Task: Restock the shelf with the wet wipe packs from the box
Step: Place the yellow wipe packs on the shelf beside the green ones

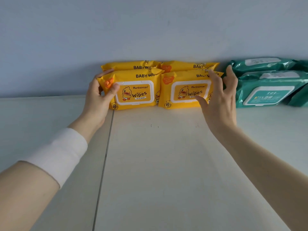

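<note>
Pale blue-grey wall [150,30] fills the far half of the view. Below it is the white shelf [158,164], with a dark seam [106,147] running near to far, left of centre. Two green packs [266,92] lie at the far right against the wall, one in front of the other, each with a white flip lid. Four yellow wet wipe packs stand far centre in two rows. The rear-left pack [131,65] and rear-right pack [188,65] are against the wall, only their top edges showing, printed "BABY". The front-left pack [136,90] and front-right pack [185,90] stand side by side and touching, leaning back on the rear row. Each front face has a white-framed lid with an orange panel, a yellow duck, "Runbeimian" and "Wipes", plus an "80" badge at the lower left corner. Left hand [98,97] grips the left end of the front-left pack, thumb on the face, fingers curled behind the crimped edge. Right hand [220,100] is spread wide at the right end of the front-right pack. Its thumb tip touches the lid and its fingers are straight and apart, holding nothing. A white band [61,154] wraps the left forearm.
</note>
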